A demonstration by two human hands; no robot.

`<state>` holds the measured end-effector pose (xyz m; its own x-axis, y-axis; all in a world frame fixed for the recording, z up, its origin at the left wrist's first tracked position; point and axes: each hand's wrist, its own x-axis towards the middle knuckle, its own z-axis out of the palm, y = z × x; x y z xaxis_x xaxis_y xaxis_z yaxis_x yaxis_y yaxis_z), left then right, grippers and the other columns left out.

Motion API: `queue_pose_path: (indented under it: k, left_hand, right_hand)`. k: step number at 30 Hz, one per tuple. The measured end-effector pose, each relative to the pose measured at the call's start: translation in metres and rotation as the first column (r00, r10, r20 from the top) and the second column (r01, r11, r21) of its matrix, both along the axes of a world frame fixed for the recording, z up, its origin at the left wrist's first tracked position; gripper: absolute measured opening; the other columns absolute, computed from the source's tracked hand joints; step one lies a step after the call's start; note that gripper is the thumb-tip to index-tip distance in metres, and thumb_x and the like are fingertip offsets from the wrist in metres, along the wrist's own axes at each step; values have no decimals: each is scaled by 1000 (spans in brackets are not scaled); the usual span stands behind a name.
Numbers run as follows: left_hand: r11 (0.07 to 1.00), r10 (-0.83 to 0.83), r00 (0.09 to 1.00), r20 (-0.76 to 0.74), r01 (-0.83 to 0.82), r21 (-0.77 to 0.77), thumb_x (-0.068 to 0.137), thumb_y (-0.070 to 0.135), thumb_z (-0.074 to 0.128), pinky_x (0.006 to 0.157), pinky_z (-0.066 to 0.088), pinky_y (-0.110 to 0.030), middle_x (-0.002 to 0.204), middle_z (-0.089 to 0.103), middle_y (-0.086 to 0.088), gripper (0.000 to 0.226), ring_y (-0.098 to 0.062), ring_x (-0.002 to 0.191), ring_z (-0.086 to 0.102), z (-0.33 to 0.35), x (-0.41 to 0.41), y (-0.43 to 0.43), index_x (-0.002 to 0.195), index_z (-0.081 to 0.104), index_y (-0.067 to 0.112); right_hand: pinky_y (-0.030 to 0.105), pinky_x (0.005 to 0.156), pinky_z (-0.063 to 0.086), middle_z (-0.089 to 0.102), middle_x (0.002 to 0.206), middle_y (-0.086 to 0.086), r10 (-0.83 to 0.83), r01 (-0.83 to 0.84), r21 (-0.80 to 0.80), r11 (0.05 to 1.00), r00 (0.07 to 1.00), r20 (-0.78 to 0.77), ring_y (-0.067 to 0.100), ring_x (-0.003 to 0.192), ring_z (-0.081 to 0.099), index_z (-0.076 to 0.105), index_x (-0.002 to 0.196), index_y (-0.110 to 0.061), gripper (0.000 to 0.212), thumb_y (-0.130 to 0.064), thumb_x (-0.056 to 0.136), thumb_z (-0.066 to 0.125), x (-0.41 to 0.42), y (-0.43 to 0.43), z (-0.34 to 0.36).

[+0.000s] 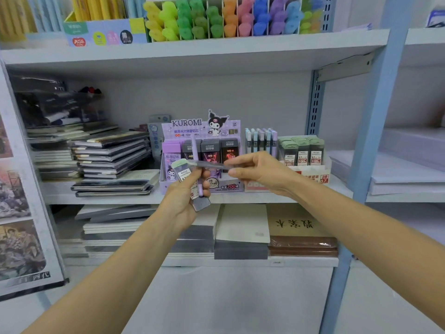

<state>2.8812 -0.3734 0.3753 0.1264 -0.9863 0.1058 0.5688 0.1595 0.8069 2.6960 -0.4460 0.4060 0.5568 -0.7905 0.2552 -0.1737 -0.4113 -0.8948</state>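
We saw a bright, even scene under soft light from above, without hard glare. The upper shelf [192, 51] threw a mild shadow on the back panel beneath it, and the notebook stacks [110, 153] at the left sat dimmer. The highlighters [216, 18] along the top looked soft and unfocused. Wide-angle distortion bowed the shelf edges and slanted the blue upright [375, 141]. Motion blur smeared the translucent pencil [212, 165] pinched in the right hand [260, 172]. The lead case [184, 171] in the left hand [185, 198] was only partly legible.
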Motion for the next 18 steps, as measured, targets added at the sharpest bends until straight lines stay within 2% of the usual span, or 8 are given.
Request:
queue_pose_path:
  k: [2,4,8,10,11,13,15,18]
  left_hand:
    - [999,31,1000,0,-31,-17,93,16,59,43,45,-17,69,67,-2,10,-8,49,54,0,-4,-2,94,65,9]
    - [997,75,997,22,-74,-23,92,17,61,43,46,-17,70,67,-2,10,-7,49,55,-2,-8,-3,94,67,9]
    - [990,115,989,89,-107,-92,90,16,62,44,46,-17,72,70,0,8,-7,51,56,-6,-12,-5,93,68,10]
    - [982,165,973,160,-147,-119,90,16,64,46,46,-17,71,70,-2,7,-8,51,55,-8,-15,-7,91,68,11]
    - [978,193,958,214,-169,-125,90,16,65,46,46,-18,70,69,-4,7,-9,51,55,-9,-17,-8,90,68,10]
    - [973,221,926,306,-189,-131,89,16,67,46,46,-19,65,66,-4,11,-11,51,54,-11,-24,-10,91,67,6]
    - [971,233,913,336,-197,-137,88,16,68,45,45,-19,59,65,-1,14,-10,49,54,-10,-32,-12,94,65,3]
    - [972,224,912,344,-183,-147,87,17,69,47,46,-20,62,67,-4,12,-10,49,57,-7,-38,-13,91,66,7]
  right_hand:
    - [16,55,47,73,84,3,33,-33,21,999,999,15,7,61,57,72,103,-12,19,-24,91,62,-3,2,-4]
    - [16,52,44,72,76,1,76,-76,34,997,997,3,8,57,54,72,97,-13,21,-27,94,57,-7,5,-5]
    - [24,65,46,72,89,9,159,-154,41,987,979,-129,13,70,58,72,95,-12,25,-27,97,53,-14,9,-8]
    - [25,72,48,72,97,6,158,-165,-20,986,966,-207,15,81,60,71,104,-12,22,-25,96,55,-16,11,-8]
    - [25,73,50,72,96,2,136,-154,-77,985,971,-198,13,82,61,69,110,-13,22,-24,95,57,-15,12,-8]
    - [25,73,53,69,85,-2,58,-74,-190,979,994,-87,8,77,64,60,122,-13,30,-20,92,62,-11,15,-7]
    - [28,67,54,64,78,-1,-2,8,-259,966,1000,21,6,69,62,52,129,-13,41,-15,91,65,-9,17,-5]
    - [27,64,54,60,76,1,-13,19,-323,946,1000,20,5,65,61,50,130,-16,40,-12,92,63,-16,20,-3]
